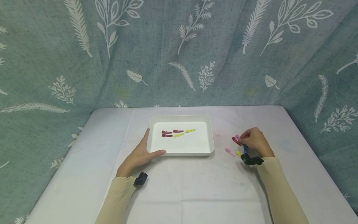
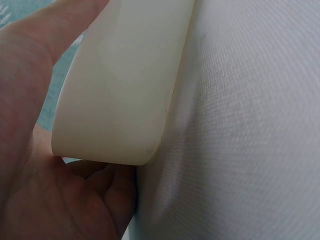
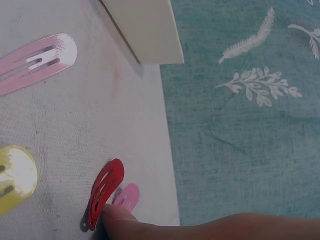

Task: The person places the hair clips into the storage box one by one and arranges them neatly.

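Five hair clips [image 1: 167,135] in the white tray [image 1: 195,146], four more outside it

Nearest, two pale sleeves [image 1: 114,199] reach in over the white cloth [image 1: 181,189], with a small black device [image 1: 140,179] at the left wrist and another [image 1: 251,160] at the right. The left hand [image 1: 139,158] is spread wide round the tray's near left corner and grips it, thumb on the near wall, fingers along the left side. To the right of the tray, a yellow clip [image 3: 16,175] and a pink clip [image 3: 40,62] lie on the cloth. Just beyond them the right hand [image 1: 255,141] is narrow, its thumb touching a red clip [image 3: 107,190]; whether it pinches this clip cannot be told. A second pink clip [image 3: 128,196] shows just beside, partly behind the thumb.

Inside the tray the nearer row has a dark red clip at left and a yellow one [image 1: 179,135]. The farther row runs dark red [image 1: 167,132], dark red [image 1: 178,131], yellow [image 1: 190,130]. Behind the table hangs a blue-green curtain [image 1: 156,46] with white leaf prints.
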`<control>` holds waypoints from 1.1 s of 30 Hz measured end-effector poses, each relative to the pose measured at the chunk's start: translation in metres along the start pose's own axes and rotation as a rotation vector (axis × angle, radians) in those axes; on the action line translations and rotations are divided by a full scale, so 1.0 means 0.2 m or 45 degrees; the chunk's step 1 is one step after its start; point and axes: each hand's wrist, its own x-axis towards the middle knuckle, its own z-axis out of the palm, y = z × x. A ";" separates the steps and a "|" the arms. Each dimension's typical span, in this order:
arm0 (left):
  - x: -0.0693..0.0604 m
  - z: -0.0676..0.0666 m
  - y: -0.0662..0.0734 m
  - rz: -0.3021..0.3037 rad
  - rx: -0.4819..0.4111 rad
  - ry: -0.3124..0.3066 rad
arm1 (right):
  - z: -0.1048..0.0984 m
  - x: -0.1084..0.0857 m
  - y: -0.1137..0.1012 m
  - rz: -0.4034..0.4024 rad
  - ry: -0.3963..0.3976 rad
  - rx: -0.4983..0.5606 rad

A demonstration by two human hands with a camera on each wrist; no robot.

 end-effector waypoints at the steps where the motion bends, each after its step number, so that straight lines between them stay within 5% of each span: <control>1: 0.00 0.00 0.00 -0.010 0.003 -0.001 | 0.00 0.00 0.00 0.000 -0.006 -0.004; 14: 0.00 0.00 -0.01 -0.015 0.010 -0.004 | -0.01 0.01 -0.01 0.007 -0.078 -0.042; 33: 0.01 0.00 0.00 0.001 0.014 -0.006 | -0.04 0.01 -0.03 0.007 -0.022 -0.001</control>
